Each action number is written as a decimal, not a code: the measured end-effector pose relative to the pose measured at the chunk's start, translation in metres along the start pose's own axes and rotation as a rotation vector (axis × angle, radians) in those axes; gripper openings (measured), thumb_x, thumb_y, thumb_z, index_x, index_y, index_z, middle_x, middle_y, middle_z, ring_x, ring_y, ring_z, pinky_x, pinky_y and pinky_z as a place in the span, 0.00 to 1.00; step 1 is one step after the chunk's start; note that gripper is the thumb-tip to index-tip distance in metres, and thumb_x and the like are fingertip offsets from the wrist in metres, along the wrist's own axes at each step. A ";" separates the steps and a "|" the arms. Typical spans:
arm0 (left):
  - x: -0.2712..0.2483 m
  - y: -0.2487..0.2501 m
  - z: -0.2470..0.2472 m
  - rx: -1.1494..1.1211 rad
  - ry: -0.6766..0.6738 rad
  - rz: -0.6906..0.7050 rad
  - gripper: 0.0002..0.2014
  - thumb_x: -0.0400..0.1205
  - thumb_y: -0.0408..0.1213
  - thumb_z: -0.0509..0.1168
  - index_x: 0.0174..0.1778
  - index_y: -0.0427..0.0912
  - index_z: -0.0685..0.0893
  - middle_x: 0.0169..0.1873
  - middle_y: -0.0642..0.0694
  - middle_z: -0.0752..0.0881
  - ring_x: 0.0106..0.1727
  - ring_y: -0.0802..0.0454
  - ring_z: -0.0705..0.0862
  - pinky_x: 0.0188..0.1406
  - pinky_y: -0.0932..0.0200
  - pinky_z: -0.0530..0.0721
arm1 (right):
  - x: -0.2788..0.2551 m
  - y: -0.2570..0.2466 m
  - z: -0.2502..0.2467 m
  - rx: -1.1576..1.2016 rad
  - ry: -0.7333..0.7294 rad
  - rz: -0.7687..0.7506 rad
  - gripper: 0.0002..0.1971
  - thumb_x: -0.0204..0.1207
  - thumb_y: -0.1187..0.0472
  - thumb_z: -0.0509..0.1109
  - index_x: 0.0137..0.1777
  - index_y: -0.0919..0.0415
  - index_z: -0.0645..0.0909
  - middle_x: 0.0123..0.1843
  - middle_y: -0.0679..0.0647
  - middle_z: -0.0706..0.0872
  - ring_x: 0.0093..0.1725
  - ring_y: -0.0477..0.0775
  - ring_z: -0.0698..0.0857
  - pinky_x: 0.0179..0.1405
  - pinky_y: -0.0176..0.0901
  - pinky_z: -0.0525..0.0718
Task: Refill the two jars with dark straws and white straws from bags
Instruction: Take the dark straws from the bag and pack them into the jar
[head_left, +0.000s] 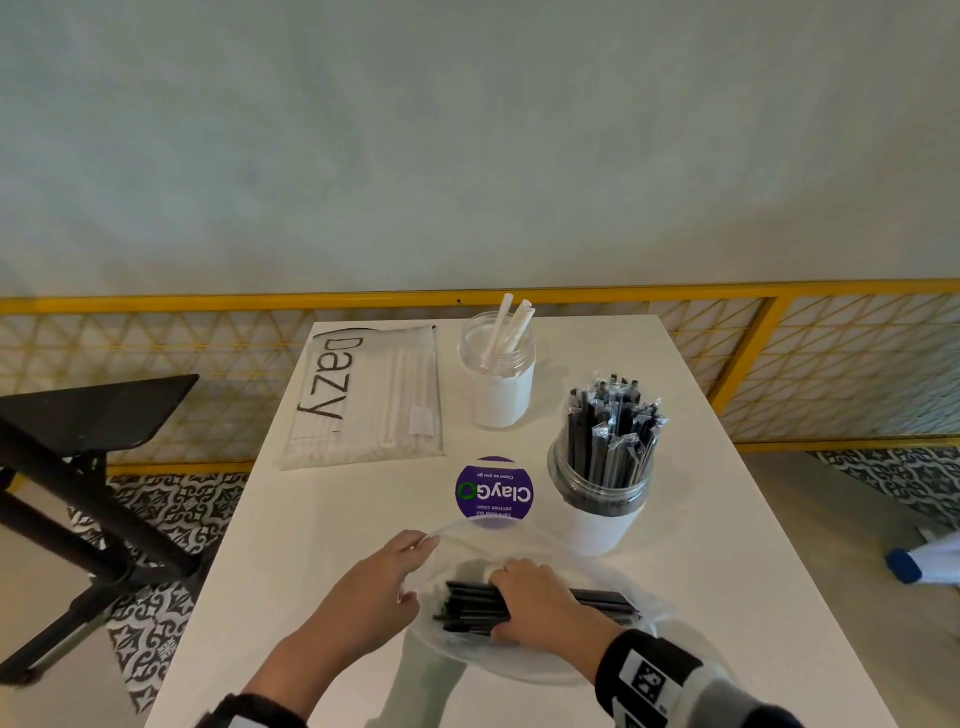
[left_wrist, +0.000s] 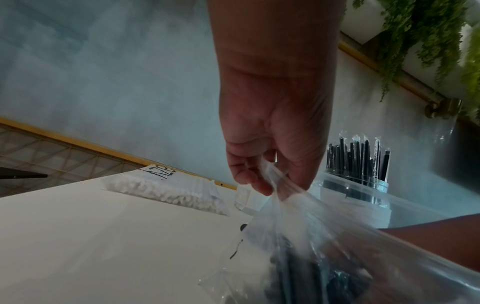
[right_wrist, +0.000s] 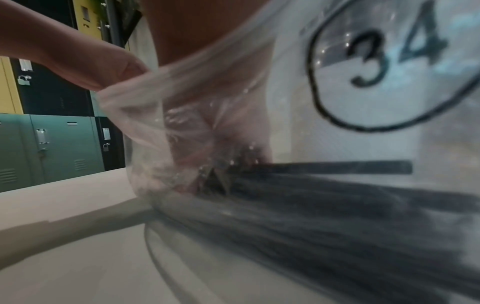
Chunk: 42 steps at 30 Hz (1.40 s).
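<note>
A clear plastic bag (head_left: 524, 662) of dark straws (head_left: 597, 605) lies at the table's near edge. My left hand (head_left: 400, 571) pinches the bag's open edge (left_wrist: 283, 185) and holds it up. My right hand (head_left: 524, 597) is inside the bag, fingers curled round a bundle of dark straws (right_wrist: 324, 203). A jar (head_left: 600, 499) packed with wrapped dark straws stands just behind the bag. Farther back stands a jar (head_left: 496, 379) with a few white straws. A flat bag of white straws (head_left: 374, 400) marked "Dazy" lies at the back left.
A round purple sticker (head_left: 493, 491) sits on the white table (head_left: 291, 571) between the jars and my hands. A black stool (head_left: 88, 415) stands left of the table. A yellow mesh railing (head_left: 831, 364) runs behind it.
</note>
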<state>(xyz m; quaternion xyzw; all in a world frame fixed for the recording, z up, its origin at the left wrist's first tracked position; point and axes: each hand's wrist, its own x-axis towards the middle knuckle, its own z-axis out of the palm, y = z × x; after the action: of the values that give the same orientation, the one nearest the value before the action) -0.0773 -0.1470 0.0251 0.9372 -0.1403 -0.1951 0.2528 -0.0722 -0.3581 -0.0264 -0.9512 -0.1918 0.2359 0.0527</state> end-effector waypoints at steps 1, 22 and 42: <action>0.000 -0.001 -0.001 -0.003 0.003 0.000 0.31 0.78 0.32 0.61 0.78 0.53 0.66 0.73 0.62 0.67 0.34 0.70 0.73 0.53 0.64 0.79 | 0.000 0.000 -0.003 0.012 0.010 0.001 0.21 0.74 0.52 0.71 0.63 0.61 0.75 0.63 0.61 0.79 0.62 0.64 0.76 0.61 0.54 0.72; 0.005 -0.004 0.000 -0.002 -0.021 0.014 0.32 0.77 0.31 0.61 0.78 0.53 0.65 0.66 0.65 0.67 0.34 0.62 0.77 0.45 0.69 0.76 | -0.089 0.022 -0.187 1.207 0.823 -0.102 0.07 0.72 0.62 0.75 0.46 0.65 0.83 0.35 0.53 0.88 0.33 0.41 0.88 0.35 0.31 0.84; 0.003 -0.002 0.000 -0.005 -0.011 0.018 0.30 0.78 0.31 0.61 0.77 0.56 0.67 0.63 0.71 0.66 0.35 0.60 0.77 0.46 0.69 0.77 | -0.048 0.081 -0.165 1.344 1.180 0.096 0.07 0.66 0.64 0.81 0.38 0.56 0.84 0.36 0.45 0.90 0.37 0.40 0.89 0.41 0.38 0.84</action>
<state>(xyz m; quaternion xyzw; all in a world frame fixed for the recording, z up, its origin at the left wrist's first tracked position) -0.0748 -0.1468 0.0234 0.9342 -0.1495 -0.1984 0.2560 -0.0061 -0.4525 0.1246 -0.6930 0.0852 -0.2273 0.6788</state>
